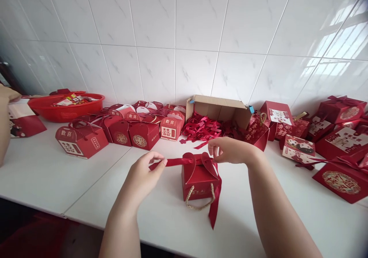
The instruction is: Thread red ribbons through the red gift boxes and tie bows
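Observation:
A small red gift box (198,183) stands upright on the white table in front of me, its top flaps folded together. A beige rope handle (199,207) hangs down its front. Red ribbon (178,161) runs across the top of the box. On the left, my left hand (148,173) pinches one end and holds it out to the side. My right hand (227,150) is at the box's upper right corner, fingers curled on the ribbon there. The other ribbon end (214,212) hangs down past the box's right side onto the table.
Behind the box, a cardboard carton (220,101) lies open with red ribbons (201,127) spilling out. Several red gift boxes (143,135) stand to its left, and more boxes (342,179) to the right. A red plastic basin (69,110) holds packets. Another person's arm (4,116) shows at far left.

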`<state>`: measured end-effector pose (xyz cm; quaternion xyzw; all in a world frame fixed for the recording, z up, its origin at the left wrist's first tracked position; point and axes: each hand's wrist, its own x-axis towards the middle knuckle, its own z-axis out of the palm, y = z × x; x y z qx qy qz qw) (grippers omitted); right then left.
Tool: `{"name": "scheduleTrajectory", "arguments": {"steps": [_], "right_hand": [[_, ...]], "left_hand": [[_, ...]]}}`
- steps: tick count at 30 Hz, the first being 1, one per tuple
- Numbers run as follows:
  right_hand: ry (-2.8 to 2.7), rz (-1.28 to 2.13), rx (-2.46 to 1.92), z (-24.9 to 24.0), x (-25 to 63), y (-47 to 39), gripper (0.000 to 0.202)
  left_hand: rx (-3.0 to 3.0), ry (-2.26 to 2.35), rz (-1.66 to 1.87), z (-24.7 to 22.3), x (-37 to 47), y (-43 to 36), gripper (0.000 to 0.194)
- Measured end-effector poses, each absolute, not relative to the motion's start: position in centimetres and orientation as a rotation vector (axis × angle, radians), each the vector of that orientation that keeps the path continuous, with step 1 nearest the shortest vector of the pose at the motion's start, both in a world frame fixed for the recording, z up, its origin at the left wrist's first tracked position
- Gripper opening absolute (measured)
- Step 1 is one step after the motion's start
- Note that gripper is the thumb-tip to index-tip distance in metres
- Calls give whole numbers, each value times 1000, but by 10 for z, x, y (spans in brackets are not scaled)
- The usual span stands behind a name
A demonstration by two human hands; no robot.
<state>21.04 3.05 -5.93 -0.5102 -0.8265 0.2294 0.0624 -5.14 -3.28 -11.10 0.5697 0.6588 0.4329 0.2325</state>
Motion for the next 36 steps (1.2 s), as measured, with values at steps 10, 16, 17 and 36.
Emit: {"name": "scheduleTrajectory", "arguments": {"steps": [10, 16, 17, 36], "right_hand": [[-2708, 1072, -1577, -73, 236, 6, 61], [-2440, 1148, -1754, -98, 235, 23, 82], [-2347, 1062, -1769, -100, 235, 27, 81], [-1102, 1323, -723, -75, 227, 26, 15]], "left_hand": [[1732, 1476, 448, -111, -36, -63, 28], [1579, 1578, 463, -130, -25, -40, 46], [1548, 1609, 541, -131, -26, -36, 50], [982, 1058, 1776, -107, -21, -24, 26]]}}
